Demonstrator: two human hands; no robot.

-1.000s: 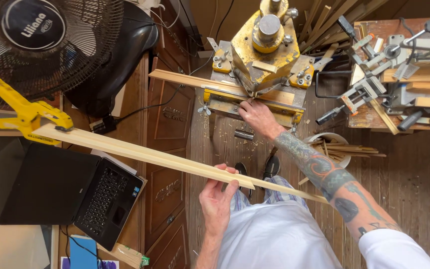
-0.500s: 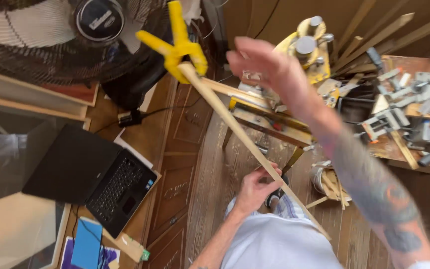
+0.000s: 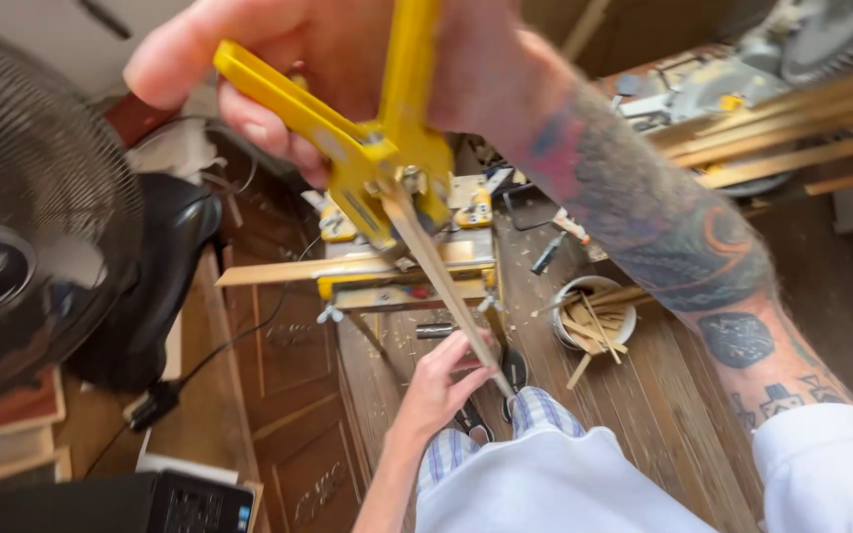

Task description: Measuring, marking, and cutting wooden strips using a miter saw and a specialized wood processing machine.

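One yellow spring clamp (image 3: 387,148), raised close to the camera, is gripped by the right hand (image 3: 348,59) and bites the upper end of one thin wooden strip (image 3: 446,286). The left hand (image 3: 441,385) grasps the strip's lower end. Below: one yellow machine (image 3: 407,266), one white bucket (image 3: 594,311) of offcuts, one black fan (image 3: 22,247)

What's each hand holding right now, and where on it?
The right hand grips the yellow spring clamp by its handles; the clamp sits on the wooden strip's upper end. The left hand holds the strip's lower end.
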